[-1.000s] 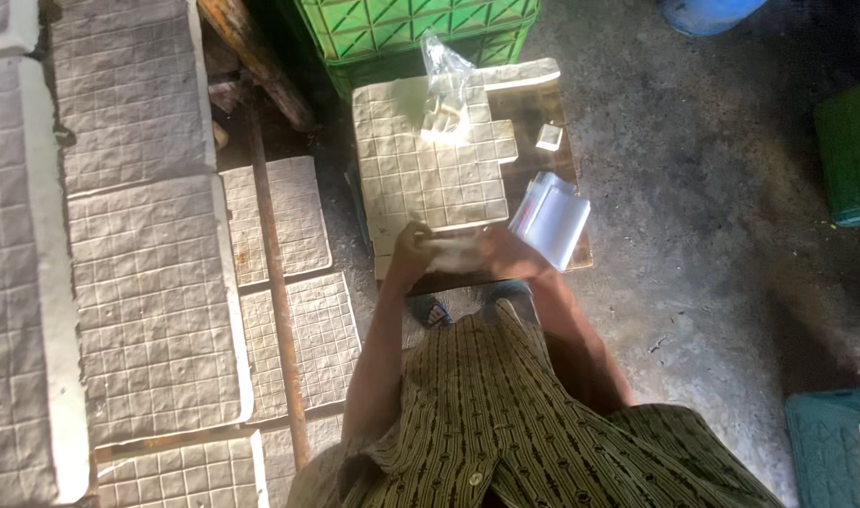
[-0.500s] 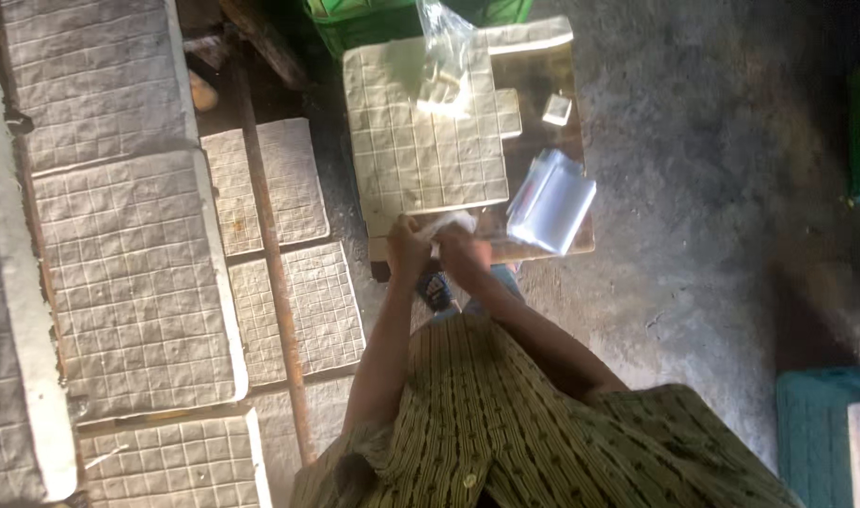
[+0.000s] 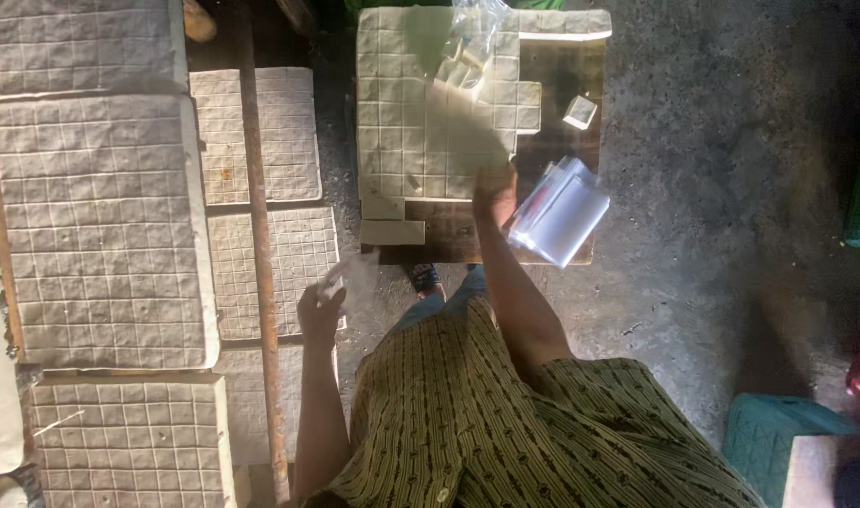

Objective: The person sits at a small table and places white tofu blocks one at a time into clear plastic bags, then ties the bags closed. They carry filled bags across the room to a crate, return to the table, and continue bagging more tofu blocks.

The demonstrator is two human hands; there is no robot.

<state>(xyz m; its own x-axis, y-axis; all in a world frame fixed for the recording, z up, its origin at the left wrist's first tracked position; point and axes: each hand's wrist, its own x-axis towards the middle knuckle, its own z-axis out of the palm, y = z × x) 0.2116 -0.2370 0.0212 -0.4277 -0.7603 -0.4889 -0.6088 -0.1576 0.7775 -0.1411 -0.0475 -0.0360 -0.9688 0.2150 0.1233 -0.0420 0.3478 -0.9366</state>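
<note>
A pale slab scored into small squares (image 3: pixel 421 103) lies on a wooden board (image 3: pixel 562 66) in front of me. My right hand (image 3: pixel 496 193) rests at the slab's near right edge, beside a stack of clear plastic bags (image 3: pixel 560 212); its fingers are in shadow. My left hand (image 3: pixel 322 301) is off the board, low and to the left, closed around a small pale piece that is blurred. A cut strip (image 3: pixel 392 230) lies at the slab's near left corner. A clear bag holding several pieces (image 3: pixel 468 38) sits on the slab's far side.
Large scored slabs (image 3: pixel 101 226) cover racks on the left, smaller ones (image 3: pixel 270 254) lie beside a rusty rail (image 3: pixel 258 235). One loose cube (image 3: pixel 580 111) sits on the board. A teal crate (image 3: pixel 778 442) stands at the lower right, on the concrete floor (image 3: pixel 731 141).
Both hands were together at the slab's near edge. My left hand has swung down and left with a pale piece; my right hand has shifted right toward the bags.
</note>
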